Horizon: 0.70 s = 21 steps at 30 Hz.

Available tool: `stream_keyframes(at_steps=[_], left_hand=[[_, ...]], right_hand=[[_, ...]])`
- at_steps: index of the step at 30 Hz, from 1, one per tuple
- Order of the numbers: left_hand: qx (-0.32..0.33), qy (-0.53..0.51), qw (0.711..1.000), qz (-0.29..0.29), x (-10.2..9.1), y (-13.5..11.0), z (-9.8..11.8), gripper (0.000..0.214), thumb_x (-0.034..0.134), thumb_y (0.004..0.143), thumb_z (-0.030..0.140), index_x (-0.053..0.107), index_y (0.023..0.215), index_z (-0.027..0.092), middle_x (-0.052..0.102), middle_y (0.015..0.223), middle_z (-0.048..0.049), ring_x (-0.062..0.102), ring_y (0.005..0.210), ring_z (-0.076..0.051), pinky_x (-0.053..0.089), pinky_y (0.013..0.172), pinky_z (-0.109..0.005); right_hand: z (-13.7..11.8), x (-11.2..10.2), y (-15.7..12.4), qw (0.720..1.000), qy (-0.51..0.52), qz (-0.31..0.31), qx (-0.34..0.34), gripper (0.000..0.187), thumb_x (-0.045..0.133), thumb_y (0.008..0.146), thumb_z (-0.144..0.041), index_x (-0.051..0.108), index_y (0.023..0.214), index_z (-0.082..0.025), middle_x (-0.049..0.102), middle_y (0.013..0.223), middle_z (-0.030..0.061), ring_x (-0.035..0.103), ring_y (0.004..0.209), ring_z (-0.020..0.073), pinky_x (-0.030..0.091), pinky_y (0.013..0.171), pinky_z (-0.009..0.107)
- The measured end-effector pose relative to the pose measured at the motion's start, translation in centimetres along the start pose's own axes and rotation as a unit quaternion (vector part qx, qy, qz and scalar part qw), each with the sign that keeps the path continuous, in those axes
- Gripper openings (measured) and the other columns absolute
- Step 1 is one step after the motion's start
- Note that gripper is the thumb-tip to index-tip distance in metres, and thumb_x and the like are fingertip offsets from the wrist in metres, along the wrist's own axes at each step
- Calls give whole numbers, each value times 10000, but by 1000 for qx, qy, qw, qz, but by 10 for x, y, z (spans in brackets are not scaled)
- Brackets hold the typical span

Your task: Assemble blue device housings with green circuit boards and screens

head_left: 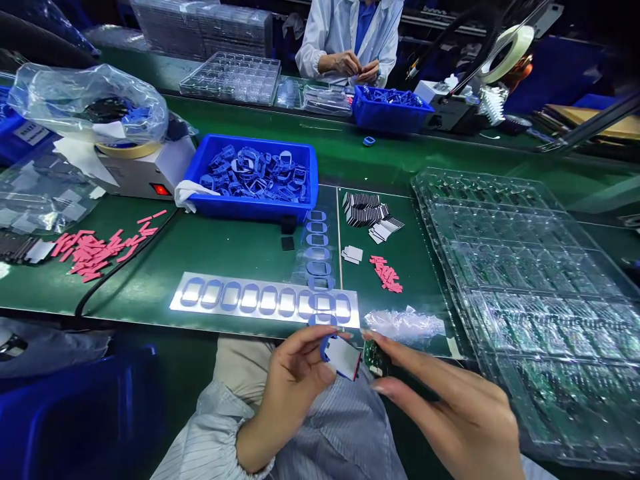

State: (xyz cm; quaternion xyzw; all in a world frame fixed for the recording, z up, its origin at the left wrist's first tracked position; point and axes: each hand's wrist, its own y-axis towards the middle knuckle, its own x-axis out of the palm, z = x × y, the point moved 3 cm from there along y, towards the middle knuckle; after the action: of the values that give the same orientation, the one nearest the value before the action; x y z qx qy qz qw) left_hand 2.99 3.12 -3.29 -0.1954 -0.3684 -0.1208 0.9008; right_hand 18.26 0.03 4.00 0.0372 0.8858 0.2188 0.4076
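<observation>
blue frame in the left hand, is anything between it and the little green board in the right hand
Nothing visible. The left hand pinches the frame, the right hand holds the board just beside it, and only a narrow open gap separates them, above the striped cloth.

Green bench (210,247), far side: blue bin (250,208) of blue ring parts, beside a white tape dispenser (145,172) under a clear plastic bag (85,100). Near edge: white strip (260,299) bearing blue rings. Left: loose pink strips (95,252). Right: stacked clear trays (525,267). Background: a co-worker (350,40) in a white coat.
</observation>
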Motion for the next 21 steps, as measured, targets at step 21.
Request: stream_keyframes(at_steps=[21], left_hand=[[125,144,981,-25,-6,1,6,343,858,560,235,768,884,304,751,896,-55,710,833,-209,613,712,-283]], right_hand=[[-16,8,4,991,-68,-12,-119,237,602,882,-208,635,1108,-145,748,953,45,716,878,155,600,810,226]])
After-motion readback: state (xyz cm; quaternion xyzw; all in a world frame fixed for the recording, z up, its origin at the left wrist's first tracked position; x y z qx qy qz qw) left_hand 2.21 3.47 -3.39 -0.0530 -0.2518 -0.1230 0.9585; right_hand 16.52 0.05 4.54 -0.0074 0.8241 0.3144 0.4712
